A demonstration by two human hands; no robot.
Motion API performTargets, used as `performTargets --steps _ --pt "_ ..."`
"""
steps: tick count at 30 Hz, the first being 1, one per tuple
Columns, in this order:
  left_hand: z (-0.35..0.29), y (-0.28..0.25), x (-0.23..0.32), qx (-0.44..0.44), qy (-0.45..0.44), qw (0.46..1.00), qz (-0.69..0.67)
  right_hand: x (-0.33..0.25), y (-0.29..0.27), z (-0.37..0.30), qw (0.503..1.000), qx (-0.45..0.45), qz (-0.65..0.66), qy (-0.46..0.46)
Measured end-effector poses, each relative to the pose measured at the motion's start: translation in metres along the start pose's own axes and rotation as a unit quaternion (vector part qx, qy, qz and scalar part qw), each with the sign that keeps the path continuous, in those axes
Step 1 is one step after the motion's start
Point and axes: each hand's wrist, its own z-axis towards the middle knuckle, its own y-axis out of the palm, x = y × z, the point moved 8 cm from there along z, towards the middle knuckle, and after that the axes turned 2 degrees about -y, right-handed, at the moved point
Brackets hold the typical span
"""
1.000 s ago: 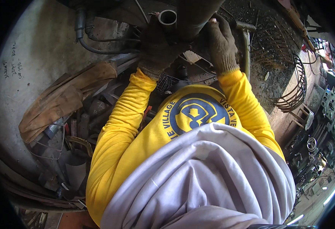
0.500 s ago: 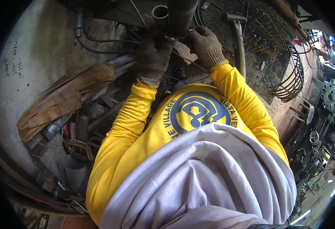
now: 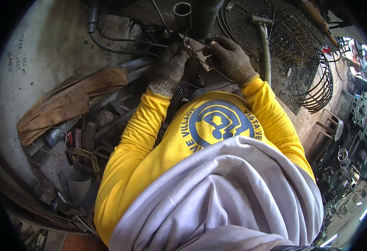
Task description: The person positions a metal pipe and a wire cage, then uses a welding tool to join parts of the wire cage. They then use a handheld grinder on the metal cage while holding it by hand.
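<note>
Both my hands wear grey-brown knitted work gloves. My left hand (image 3: pixel 169 62) is closed, with its fingertips pinched on a thin wire (image 3: pixel 186 37) just below an upright open-ended metal pipe (image 3: pixel 182 21). To its right, my right hand (image 3: pixel 230 58) has its thumb and fingers drawn together, pointing toward the left hand. What it grips is too small and dark to make out. A small brown piece of card or board (image 3: pixel 205 66) shows between and below the hands. A thin dark cable (image 3: pixel 221 75) curves under the right hand.
A hammer (image 3: pixel 264 46) lies right of my hands on a dark, debris-strewn surface, with a curved-bar metal rack (image 3: pixel 319 85) beyond. Leftward are a brown cloth (image 3: pixel 72 100), scrap metal (image 3: pixel 104 121) and a black hose (image 3: pixel 112 52). Machinery (image 3: pixel 350 142) stands far right, with a person (image 3: pixel 361 62) behind.
My right hand has shifted slightly right and down, and a gap has opened between it and the pipe. My left hand's fingers have closed in toward the wire. The view has shifted slightly.
</note>
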Motion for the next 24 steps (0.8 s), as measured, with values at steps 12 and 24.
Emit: performTargets --steps 12,24 --pt "-0.052 0.052 -0.009 -0.283 -0.238 0.860 -0.351 -0.056 0.017 -0.026 0.983 -0.147 0.062 -0.093" --pt "-0.011 -0.015 -0.022 -0.086 0.024 0.993 0.072 -0.033 0.004 -0.021 0.997 -0.051 0.003 0.059"
